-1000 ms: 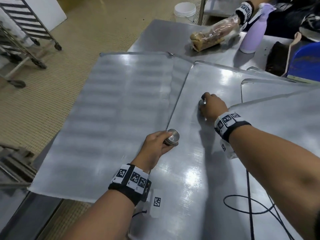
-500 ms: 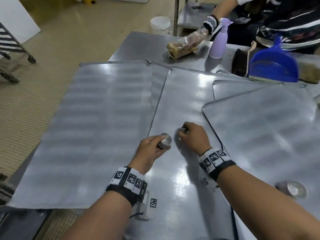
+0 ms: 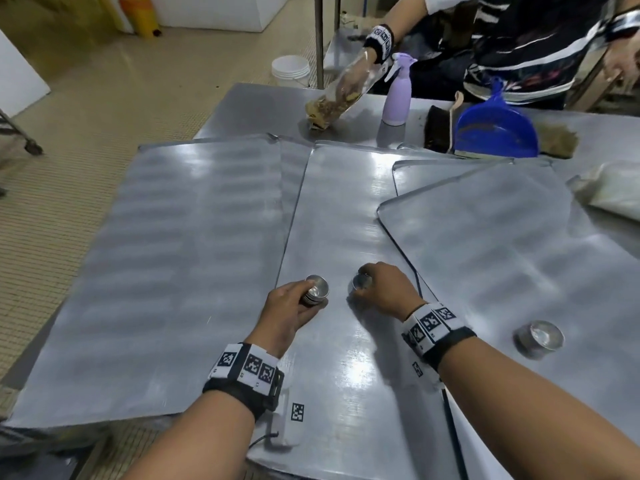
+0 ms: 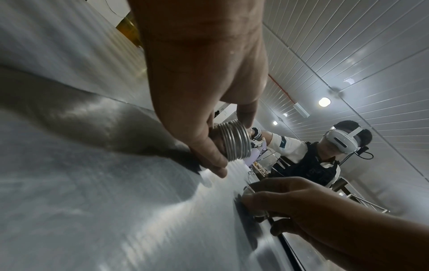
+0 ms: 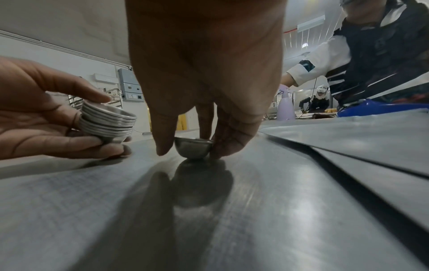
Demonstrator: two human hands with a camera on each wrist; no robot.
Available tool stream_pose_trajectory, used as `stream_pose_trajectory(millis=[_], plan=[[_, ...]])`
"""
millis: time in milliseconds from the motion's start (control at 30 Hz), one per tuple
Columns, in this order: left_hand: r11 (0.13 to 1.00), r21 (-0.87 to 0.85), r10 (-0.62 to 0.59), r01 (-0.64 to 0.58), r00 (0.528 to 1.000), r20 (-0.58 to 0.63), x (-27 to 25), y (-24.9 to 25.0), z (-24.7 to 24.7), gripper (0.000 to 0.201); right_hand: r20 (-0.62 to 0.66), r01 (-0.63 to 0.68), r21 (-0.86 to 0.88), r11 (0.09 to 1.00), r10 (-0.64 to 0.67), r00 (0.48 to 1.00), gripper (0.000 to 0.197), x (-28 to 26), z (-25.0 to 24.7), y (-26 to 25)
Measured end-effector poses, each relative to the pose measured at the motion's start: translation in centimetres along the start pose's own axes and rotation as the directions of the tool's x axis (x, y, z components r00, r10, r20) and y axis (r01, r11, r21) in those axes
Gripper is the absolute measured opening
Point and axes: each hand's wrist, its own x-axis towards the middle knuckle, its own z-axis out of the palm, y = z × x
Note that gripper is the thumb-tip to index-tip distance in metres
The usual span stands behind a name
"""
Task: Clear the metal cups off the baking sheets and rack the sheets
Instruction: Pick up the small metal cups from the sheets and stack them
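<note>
On the left, a wide baking sheet [image 3: 166,258] of dull, ripple-lit metal lies flat on the table [image 3: 249,109]. Just right of its edge, the left hand [image 3: 289,308] curls its fingers [image 5: 69,144] round a nested stack of cups [image 3: 316,289], small shallow metal bowls whose thin rolled rims show as tight rings. The stack is tilted and held only at its sides, so it looks liable to slip or fan apart if the grip loosens or the next cup is pushed in crooked.

To its right, the right hand [image 3: 386,289] pinches a single cup [image 5: 194,147] between thumb and fingertips, low over the glossy middle sheet [image 3: 346,358]. This cup has a smooth, round-bottomed shape; on polished metal it would likely roll or skid away if dropped, and a narrow fingertip pinch offers little hold.

Farther right, an overlapping sheet [image 3: 502,258] with rounded corners carries one loose cup [image 3: 540,337] standing alone. It is easy to overlook, and lifting that sheet first would probably send it sliding off.
</note>
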Motion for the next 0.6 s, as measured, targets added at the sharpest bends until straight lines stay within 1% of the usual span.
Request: stream_pose_trajectory(millis=[67,133,167,267,367,467,533,600], plan=[[1.0,0.012,0.002,-0.002,1.0,0.014,-0.2,-0.3,0.4,0.026,-0.048,0.005,0.158,0.987,0.003,0.999,0.04,-1.1,-0.7,-0.2],[0.999,0.046,0.002,-0.004,0.999,0.048,-0.4,-0.6,1.1,0.025,-0.086,0.023,0.324,0.946,0.006,0.996,0.046,-2.6,-1.5,-0.7],[0.998,0.066,-0.001,-0.003,0.997,0.074,-0.5,-0.7,1.7,0.025,-0.097,0.039,0.371,0.928,-0.003,0.995,0.048,-3.3,-1.7,-0.9],[0.996,0.09,-0.015,0.0,0.985,0.171,-1.1,-1.4,3.9,0.024,-0.116,0.067,0.401,0.914,-0.022,0.993,0.057,-5.4,-2.1,-0.7],[0.994,0.113,-0.024,-0.005,0.965,0.26,-2.0,-2.1,6.5,0.023,-0.16,0.052,0.364,0.93,0.008,0.987,0.063,-7.2,-2.7,0.3],[0.99,0.14,-0.039,-0.003,0.954,0.297,-2.9,-2.9,8.7,0.024,-0.206,0.034,0.379,0.925,0.049,0.977,0.062,-8.8,-3.3,1.8],[0.99,0.138,-0.031,-0.014,0.947,0.321,-3.5,-3.5,9.9,0.024,-0.215,0.021,0.404,0.915,0.073,0.974,0.062,-9.8,-3.6,2.9],[0.989,0.144,-0.028,-0.025,0.933,0.359,-4.1,-4.1,10.9,0.025,-0.228,0.032,0.418,0.908,0.071,0.971,0.062,-10.7,-3.7,3.9]])
